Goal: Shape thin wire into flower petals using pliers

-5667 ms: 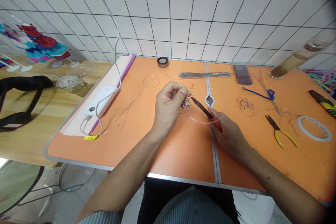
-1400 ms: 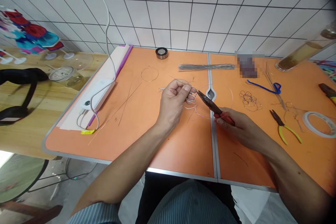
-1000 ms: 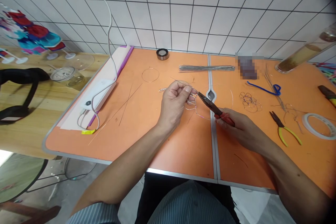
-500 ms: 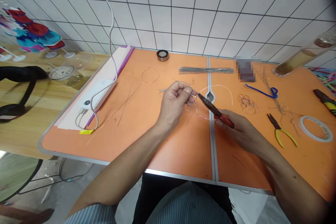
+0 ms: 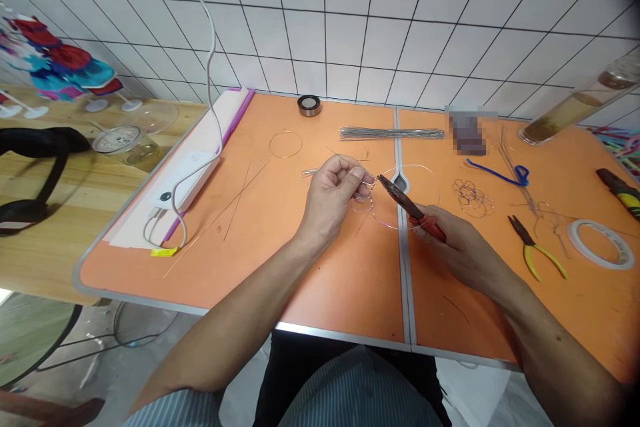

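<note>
My left hand (image 5: 331, 199) pinches a small piece of bent thin wire (image 5: 363, 200) above the middle of the orange table (image 5: 310, 267). A large, faint wire loop (image 5: 425, 171) trails from that piece to the right. My right hand (image 5: 456, 247) grips red-handled pliers (image 5: 407, 207), whose dark jaws point up-left and meet the wire just beside my left fingertips.
A bundle of straight wires (image 5: 391, 134), a small wire ring (image 5: 286, 144), a tape roll (image 5: 309, 105), a wire flower (image 5: 471, 195), a blue pipe cleaner (image 5: 497, 173), yellow-handled pliers (image 5: 536, 251), a white tape ring (image 5: 600, 244) and a white device with a cable (image 5: 186, 177) lie about. A wooden table stands to the left.
Both hands stay close together in the same spot. The pliers' jaws shift slightly against the wire and the large loop has swung a little; the camera has drifted.
</note>
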Demonstrator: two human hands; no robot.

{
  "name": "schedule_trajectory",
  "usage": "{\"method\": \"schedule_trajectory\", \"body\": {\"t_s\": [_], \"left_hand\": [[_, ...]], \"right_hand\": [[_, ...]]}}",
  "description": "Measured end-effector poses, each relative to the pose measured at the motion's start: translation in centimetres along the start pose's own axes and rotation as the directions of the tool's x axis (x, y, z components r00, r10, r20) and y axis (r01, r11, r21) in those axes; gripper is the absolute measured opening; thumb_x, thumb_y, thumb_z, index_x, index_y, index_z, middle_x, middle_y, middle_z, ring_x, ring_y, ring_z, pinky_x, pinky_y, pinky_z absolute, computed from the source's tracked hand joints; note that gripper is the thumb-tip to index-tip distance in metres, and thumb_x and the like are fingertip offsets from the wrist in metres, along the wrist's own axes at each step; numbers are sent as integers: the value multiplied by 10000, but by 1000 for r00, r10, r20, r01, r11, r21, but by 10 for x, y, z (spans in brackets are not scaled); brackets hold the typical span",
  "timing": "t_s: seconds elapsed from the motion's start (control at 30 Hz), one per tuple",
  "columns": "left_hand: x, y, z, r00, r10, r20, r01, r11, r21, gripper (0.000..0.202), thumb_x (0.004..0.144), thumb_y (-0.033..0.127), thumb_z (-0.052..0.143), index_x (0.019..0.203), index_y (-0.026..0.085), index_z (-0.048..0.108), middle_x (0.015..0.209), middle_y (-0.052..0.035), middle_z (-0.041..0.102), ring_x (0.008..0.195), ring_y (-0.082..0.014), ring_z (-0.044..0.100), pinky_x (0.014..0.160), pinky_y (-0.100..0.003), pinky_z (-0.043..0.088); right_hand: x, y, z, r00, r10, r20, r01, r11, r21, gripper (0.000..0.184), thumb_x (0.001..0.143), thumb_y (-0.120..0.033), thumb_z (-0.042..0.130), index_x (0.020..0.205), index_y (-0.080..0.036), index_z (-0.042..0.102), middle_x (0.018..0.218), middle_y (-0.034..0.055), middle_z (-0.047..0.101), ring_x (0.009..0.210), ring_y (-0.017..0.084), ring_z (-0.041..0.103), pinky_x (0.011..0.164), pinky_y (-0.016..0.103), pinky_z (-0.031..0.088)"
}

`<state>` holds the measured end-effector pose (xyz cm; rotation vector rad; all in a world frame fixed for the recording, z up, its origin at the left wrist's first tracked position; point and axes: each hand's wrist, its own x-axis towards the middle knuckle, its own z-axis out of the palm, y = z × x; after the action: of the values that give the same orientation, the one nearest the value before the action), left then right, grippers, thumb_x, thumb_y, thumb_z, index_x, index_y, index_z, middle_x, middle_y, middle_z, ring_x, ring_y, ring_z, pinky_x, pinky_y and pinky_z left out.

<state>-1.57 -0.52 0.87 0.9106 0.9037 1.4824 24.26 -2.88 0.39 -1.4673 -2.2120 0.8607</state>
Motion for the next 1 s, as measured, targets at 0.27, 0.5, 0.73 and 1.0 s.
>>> {"method": "schedule_trajectory", "body": {"t_s": [0.27, 0.5, 0.73, 1.0], "left_hand": [[-1, 3, 1, 999, -29, -15, 29, 1000, -5, 173, 871, 298, 813, 848, 206, 668, 828, -28, 780, 656, -119, 677, 652, -257, 538], [-1, 2, 1, 999, -14, -33, 13, 1000, -20, 172, 845, 279, 821, 851, 197, 671, 828, -22, 793, 640, -109, 688, 657, -248, 541], [3, -1, -1, 998, -50, -39, 46, 996, -79, 225, 781, 271, 868, 851, 196, 668, 821, -21, 797, 637, -105, 687, 648, -241, 537], [4, -1, -2, 999, -33, -19, 31, 997, -74, 228, 753, 282, 875, 816, 197, 673, 820, -22, 781, 665, -112, 683, 643, -243, 527]], "right_hand": [[-3, -3, 0, 998, 59, -3, -59, 998, -9, 351, 1116, -477, 504, 847, -253, 478, 825, 0, 608, 738, 200, 544, 644, 318, 374], [-3, -2, 2, 999, 20, -30, -20, 1000, 11, 291, 1113, -453, 508, 916, -252, 582, 814, -9, 615, 745, 201, 559, 678, 313, 410], [-3, -2, 2, 999, 15, -30, -14, 1000, 25, 278, 1116, -462, 503, 1008, -257, 657, 854, 10, 658, 780, 218, 591, 704, 330, 449], [-3, -3, 2, 999, 12, -33, -11, 1000, 26, 311, 1101, -425, 510, 845, -253, 545, 818, 14, 637, 746, 213, 579, 644, 329, 414]]}}
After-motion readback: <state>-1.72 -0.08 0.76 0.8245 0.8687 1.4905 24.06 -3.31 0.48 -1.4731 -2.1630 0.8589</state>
